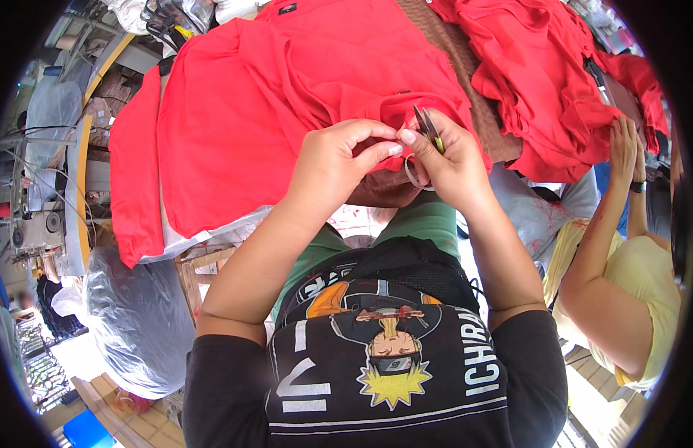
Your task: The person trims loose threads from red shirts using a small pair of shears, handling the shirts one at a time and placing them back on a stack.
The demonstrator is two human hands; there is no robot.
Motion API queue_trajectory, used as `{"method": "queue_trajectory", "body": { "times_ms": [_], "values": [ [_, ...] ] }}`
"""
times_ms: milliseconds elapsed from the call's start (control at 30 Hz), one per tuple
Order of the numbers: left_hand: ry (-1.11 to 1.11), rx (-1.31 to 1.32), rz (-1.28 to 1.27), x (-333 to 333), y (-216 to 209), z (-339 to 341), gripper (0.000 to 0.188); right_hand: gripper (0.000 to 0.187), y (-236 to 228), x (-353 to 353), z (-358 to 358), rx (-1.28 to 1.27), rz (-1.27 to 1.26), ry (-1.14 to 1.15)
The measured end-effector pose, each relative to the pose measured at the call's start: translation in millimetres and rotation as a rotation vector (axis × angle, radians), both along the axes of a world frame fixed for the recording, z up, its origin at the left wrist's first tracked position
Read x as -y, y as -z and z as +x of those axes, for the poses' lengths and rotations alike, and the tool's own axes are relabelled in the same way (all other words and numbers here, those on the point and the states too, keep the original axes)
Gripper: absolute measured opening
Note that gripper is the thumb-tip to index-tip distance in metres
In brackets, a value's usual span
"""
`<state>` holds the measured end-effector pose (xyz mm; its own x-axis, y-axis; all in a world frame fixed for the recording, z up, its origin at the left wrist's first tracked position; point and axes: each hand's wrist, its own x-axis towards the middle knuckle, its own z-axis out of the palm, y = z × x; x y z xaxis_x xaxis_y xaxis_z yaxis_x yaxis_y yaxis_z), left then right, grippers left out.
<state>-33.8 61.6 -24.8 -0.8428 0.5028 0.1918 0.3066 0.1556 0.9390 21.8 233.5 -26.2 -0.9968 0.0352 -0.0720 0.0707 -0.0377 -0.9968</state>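
Observation:
My right hand [457,166] holds a small pair of scissors [431,128] with dark blades and a yellow-green part. The blades point away from me, and a pale loop of the handle shows below the fingers. My left hand [333,160] meets it, its thumb and forefinger pinched together. Whatever lies in that pinch is too small to make out. Red cloth from a garment [234,142] bunches up behind and between my fingertips. The rest of the garment spreads leftward over the table, with a small dark label near its far edge.
At the right, a person in a yellow top [619,299] reaches to another red garment [540,89]. Brown cloth [469,82] runs between the two garments. A clear plastic bag [133,321] bulges at lower left, near a wooden frame [188,287]. Machines and cables stand along the left.

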Motion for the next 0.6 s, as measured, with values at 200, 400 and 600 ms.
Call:
{"method": "queue_trajectory", "body": {
  "times_ms": [200, 400, 600],
  "values": [
    [-0.018, -0.342, -0.326, 2, -8, 5, 0.008, 0.014, -13, 5, 2, -0.475, 0.655, 0.009],
    [-0.026, 0.107, -0.118, 6, 1, 6, 0.008, 0.024, -42, -18, -3, -0.392, 0.766, -0.147],
    [0.048, 0.254, 0.012, 9, -1, 2, 0.016, 0.020, -39, -40, -9, -0.400, 0.814, -0.279]
  ]
}}
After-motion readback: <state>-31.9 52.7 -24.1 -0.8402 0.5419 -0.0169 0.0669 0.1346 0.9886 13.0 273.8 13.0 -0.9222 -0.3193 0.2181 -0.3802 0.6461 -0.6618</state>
